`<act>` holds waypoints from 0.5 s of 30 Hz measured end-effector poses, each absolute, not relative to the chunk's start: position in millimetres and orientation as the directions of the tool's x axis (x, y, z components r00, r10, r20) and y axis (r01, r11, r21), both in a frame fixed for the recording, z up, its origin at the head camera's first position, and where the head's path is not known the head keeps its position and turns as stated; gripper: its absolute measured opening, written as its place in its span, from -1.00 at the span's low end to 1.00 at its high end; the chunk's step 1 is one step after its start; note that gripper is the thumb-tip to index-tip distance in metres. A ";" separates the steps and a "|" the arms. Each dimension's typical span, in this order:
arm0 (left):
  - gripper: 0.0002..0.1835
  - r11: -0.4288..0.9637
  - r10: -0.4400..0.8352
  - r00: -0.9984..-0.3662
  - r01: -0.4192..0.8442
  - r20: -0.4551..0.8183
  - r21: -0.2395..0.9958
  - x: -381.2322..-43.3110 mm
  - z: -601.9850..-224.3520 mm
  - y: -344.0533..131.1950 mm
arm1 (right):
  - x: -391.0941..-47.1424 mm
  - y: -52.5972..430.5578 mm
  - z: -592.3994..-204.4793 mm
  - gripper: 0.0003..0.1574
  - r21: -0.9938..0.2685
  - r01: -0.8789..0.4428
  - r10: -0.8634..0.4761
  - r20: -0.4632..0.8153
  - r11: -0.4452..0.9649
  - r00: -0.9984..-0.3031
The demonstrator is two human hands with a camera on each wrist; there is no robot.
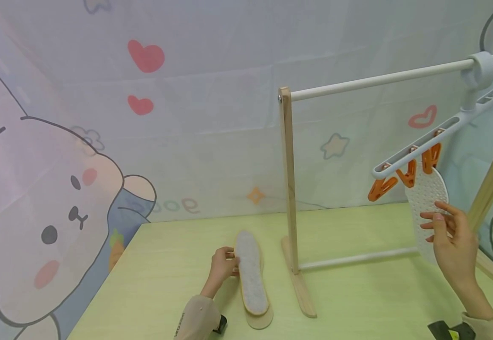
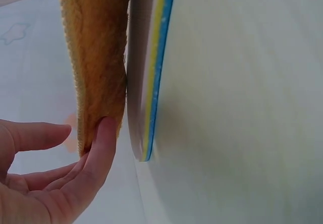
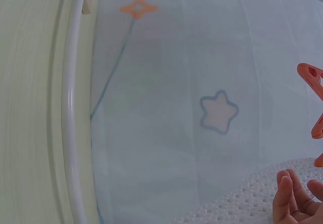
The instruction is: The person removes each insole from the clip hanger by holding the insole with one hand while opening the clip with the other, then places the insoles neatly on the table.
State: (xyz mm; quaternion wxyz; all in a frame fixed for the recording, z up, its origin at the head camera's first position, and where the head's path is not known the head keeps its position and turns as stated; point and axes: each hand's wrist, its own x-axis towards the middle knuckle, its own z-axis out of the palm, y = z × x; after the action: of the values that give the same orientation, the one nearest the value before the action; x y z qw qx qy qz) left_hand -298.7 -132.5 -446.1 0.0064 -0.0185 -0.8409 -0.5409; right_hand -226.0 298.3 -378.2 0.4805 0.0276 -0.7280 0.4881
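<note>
My left hand is at the left edge of a grey-topped insole, thumb on one side and fingers on the other. In the left wrist view a fingertip touches its fuzzy orange-brown underside. Beneath lies another insole, its edge layered yellow and blue. My right hand is beside a white perforated insole hanging from an orange clip. Its fingers are loosely bent and overlap the insole in view, gripping nothing.
A grey clip hanger hooks over the white top rail of a wooden-legged rack. Two more orange clips hang near its left end. The rack's left post and foot stand right of the insole stack. A printed curtain backs the table.
</note>
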 end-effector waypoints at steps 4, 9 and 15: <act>-0.56 0.415 0.002 -0.999 0.030 0.032 0.909 -298.2 -443.3 -131.6 | -225.4 298.2 -377.5 -0.66 -0.691 -0.503 0.435 0.721 0.520 -0.540; -0.60 0.440 -0.021 -0.999 0.028 0.041 0.898 -296.3 -440.9 -132.4 | -224.8 298.1 -377.4 -0.66 -0.686 -0.511 0.430 0.725 0.519 -0.537; -0.59 0.492 -0.034 -0.999 0.010 0.031 0.871 -295.3 -438.8 -133.4 | -223.5 298.2 -376.5 -0.66 -0.687 -0.509 0.434 0.725 0.519 -0.535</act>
State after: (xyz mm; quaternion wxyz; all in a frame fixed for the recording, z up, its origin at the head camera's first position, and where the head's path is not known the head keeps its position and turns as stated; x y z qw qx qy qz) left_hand -295.3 -133.4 -438.8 0.0219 0.0069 -0.8633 -0.5041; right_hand -223.5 298.2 -376.5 0.4814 0.0260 -0.7264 0.4898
